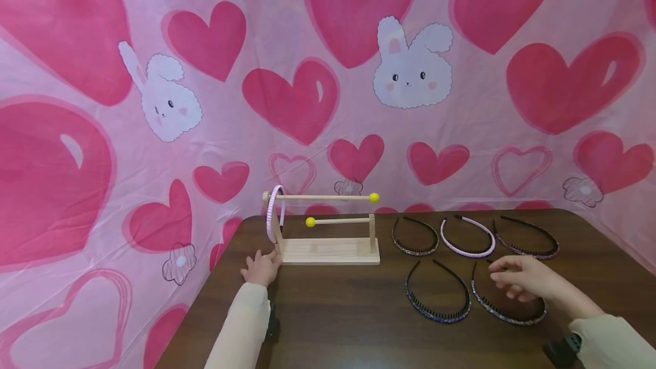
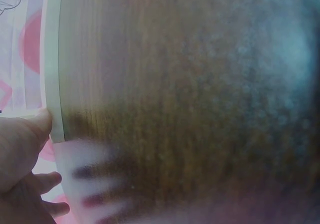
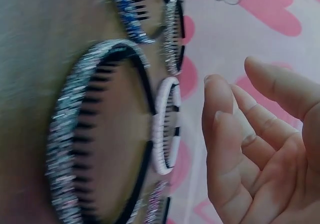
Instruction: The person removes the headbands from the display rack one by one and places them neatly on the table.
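Observation:
A wooden headband rack point(image 1: 330, 251) with two rods tipped by yellow balls stands at the table's left. One pale lilac headband point(image 1: 271, 215) hangs at the left end of its upper rod. My left hand point(image 1: 261, 268) rests at the left end of the rack's base, fingers spread; in the left wrist view the thumb point(image 2: 42, 124) lies against the wooden edge. Over a silver glittery headband point(image 1: 517, 320) hovers my right hand point(image 1: 530, 278), fingers loosely bent and holding nothing. In the right wrist view, that toothed silver headband point(image 3: 67, 129) lies beside the hand, apart from it.
Left of the silver headband lies a blue glittery headband point(image 1: 446, 319). Behind them are a dark glittery headband point(image 1: 416, 252), a lilac-white headband point(image 1: 468, 253) and another dark headband point(image 1: 545, 254). A pink heart-print cloth point(image 1: 307, 33) hangs behind the brown table point(image 1: 338, 323).

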Demonstrator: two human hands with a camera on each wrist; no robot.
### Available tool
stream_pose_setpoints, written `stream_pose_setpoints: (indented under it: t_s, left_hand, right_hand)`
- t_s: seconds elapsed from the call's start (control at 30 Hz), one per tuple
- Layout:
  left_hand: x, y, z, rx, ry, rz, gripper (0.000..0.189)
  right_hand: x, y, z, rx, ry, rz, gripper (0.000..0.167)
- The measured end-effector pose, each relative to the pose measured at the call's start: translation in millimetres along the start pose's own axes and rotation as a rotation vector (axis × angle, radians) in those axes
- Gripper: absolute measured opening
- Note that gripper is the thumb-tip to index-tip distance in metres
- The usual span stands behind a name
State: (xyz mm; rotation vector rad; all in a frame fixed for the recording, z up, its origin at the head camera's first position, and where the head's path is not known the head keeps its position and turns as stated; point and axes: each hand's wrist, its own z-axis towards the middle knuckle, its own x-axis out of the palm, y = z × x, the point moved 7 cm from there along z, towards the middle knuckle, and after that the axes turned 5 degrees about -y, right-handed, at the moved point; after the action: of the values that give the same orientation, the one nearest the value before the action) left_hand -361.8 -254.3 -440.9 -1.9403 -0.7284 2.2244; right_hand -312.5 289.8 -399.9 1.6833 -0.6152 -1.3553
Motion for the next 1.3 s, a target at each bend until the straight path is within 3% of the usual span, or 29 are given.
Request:
stream_pose_setpoints:
  t_s: [0.47,0.83,1.3]
  left_hand:
    - [-0.2,0.7,0.2,-0.010,-0.005,-0.018,0.045]
    - [-2.6,-4.1,-2.2,0.002,-0.010,-0.001,0.044]
    - [-4.8,-3.8,-3.4,0.014,-0.032,0.001,0.042]
  right_hand:
    - [-13,70,39.3,-0.031,-0.062,-0.088,0.041]
    - [-16,112,70.3,-0.094,-0.086,-0.062,0.044]
    - [-15,166,107.3,-0.159,-0.181,-0.083,0.048]
